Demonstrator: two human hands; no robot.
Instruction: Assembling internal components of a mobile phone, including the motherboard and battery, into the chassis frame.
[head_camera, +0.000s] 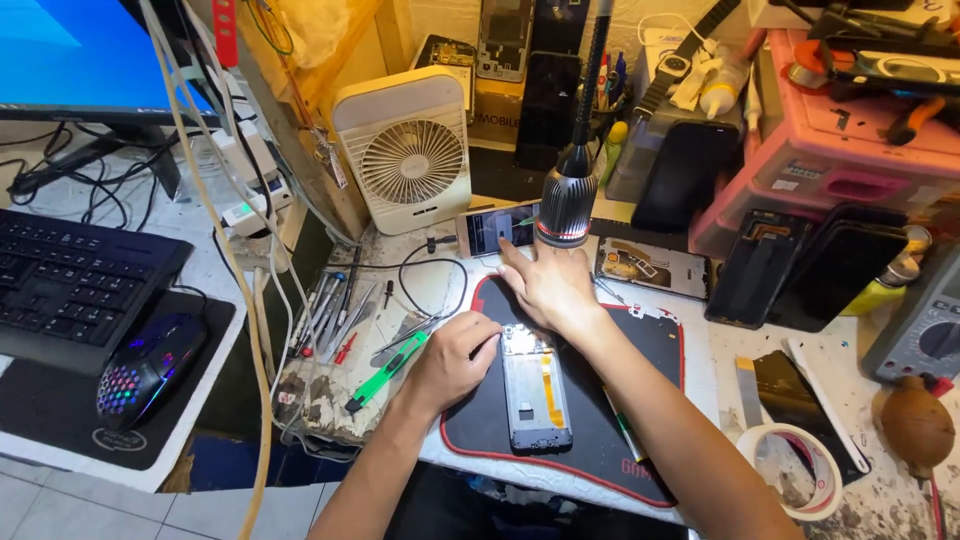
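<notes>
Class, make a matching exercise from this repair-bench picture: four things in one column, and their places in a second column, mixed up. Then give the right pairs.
Things:
1. Fan
2. Mouse
3. Tape roll
4. Opened phone

Places:
A. On the black mat, below both hands
B. Right front of the bench
C. At the back, left of the lamp head
D. Far left, in front of the keyboard

Pairs: 1-C, 2-D, 3-B, 4-A
</notes>
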